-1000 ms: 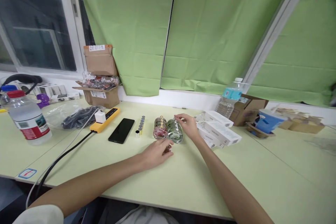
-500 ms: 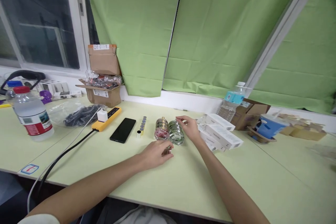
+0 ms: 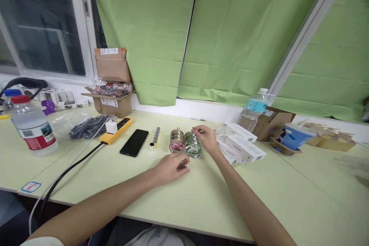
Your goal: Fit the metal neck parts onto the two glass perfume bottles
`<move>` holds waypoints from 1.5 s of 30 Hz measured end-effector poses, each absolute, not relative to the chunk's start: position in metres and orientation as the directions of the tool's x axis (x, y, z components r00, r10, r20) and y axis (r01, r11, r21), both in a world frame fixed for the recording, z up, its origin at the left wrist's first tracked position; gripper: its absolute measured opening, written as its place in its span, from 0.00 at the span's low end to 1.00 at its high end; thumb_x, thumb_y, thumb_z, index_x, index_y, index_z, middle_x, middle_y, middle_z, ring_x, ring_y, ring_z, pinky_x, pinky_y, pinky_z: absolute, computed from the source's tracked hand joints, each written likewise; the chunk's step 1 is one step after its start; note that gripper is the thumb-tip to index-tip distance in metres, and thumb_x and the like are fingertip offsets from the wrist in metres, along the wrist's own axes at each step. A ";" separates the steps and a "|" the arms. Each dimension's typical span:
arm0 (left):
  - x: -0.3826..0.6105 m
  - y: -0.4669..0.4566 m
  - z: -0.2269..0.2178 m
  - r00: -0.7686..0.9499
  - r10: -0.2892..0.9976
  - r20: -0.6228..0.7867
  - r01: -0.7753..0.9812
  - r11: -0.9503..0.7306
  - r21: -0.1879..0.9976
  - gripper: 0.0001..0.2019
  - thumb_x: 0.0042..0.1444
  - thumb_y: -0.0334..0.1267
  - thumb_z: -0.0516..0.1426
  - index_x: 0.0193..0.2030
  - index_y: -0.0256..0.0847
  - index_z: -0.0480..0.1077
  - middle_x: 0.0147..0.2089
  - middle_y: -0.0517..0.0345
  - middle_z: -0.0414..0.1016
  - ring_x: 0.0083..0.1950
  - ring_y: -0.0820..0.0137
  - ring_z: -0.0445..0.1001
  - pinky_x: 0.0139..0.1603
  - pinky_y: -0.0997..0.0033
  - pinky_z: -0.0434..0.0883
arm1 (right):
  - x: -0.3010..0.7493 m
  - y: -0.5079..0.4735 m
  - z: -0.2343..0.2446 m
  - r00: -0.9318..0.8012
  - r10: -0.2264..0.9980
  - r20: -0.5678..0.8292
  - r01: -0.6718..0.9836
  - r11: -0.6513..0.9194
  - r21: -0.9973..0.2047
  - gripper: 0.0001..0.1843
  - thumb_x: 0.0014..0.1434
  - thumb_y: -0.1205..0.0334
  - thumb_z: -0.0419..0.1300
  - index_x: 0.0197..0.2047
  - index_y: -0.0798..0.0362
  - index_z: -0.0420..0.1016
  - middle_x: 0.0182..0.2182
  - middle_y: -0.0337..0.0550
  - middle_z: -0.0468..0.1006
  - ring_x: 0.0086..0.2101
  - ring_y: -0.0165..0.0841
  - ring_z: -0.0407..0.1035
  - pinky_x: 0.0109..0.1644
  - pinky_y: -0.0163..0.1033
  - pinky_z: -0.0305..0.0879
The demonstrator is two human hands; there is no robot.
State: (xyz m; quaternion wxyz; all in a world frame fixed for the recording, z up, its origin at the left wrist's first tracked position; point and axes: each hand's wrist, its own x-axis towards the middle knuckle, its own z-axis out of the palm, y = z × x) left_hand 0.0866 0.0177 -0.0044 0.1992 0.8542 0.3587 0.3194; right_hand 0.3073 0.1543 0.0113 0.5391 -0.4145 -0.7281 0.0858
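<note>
Two round clear bottles stand side by side on the pale green table (image 3: 201, 200): a pinkish one (image 3: 177, 143) on the left and a greenish one (image 3: 192, 145) on the right. My right hand (image 3: 208, 138) pinches the top of the greenish bottle. Just in front of the bottles, my left hand (image 3: 170, 166) rests on the table, its fingertips closed on a small metallic piece (image 3: 182, 165). A row of small silver cylinders (image 3: 155, 138) lies left of the bottles.
A black phone (image 3: 134, 142), a yellow power strip (image 3: 115, 127) with cable, and a bag of dark parts (image 3: 86, 126) lie left. A water bottle (image 3: 32, 127) stands far left. White boxes (image 3: 240, 144), another water bottle (image 3: 253, 110), cardboard boxes and a blue cup (image 3: 293, 138) are at right.
Both hands stay almost where they were; only the camera view has shifted slightly.
</note>
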 end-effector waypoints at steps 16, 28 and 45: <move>0.084 0.017 -0.003 0.542 0.733 0.411 0.478 -0.671 0.567 0.11 0.56 0.36 0.60 0.47 0.43 0.69 0.40 0.59 0.74 0.36 0.70 0.71 0.36 0.73 0.67 | 0.316 0.144 0.020 -0.256 0.654 0.711 0.562 0.700 -0.441 0.15 0.59 0.60 0.57 0.48 0.49 0.79 0.43 0.46 0.79 0.35 0.35 0.74 0.33 0.39 0.74; 0.081 0.018 -0.002 0.570 0.725 0.386 0.462 -0.671 0.579 0.15 0.54 0.40 0.63 0.48 0.44 0.68 0.40 0.59 0.74 0.36 0.69 0.71 0.38 0.72 0.67 | 0.323 0.143 0.020 -0.308 0.605 0.734 0.619 0.713 -0.329 0.16 0.65 0.55 0.54 0.48 0.46 0.81 0.45 0.47 0.80 0.44 0.41 0.74 0.37 0.43 0.75; 0.080 0.019 -0.003 0.573 0.718 0.395 0.430 -0.674 0.601 0.14 0.54 0.40 0.63 0.46 0.43 0.69 0.41 0.58 0.75 0.37 0.69 0.71 0.38 0.72 0.67 | 0.310 0.153 0.011 -0.093 0.748 0.657 0.476 0.613 -0.631 0.12 0.58 0.53 0.61 0.41 0.48 0.83 0.41 0.43 0.84 0.43 0.41 0.76 0.48 0.47 0.72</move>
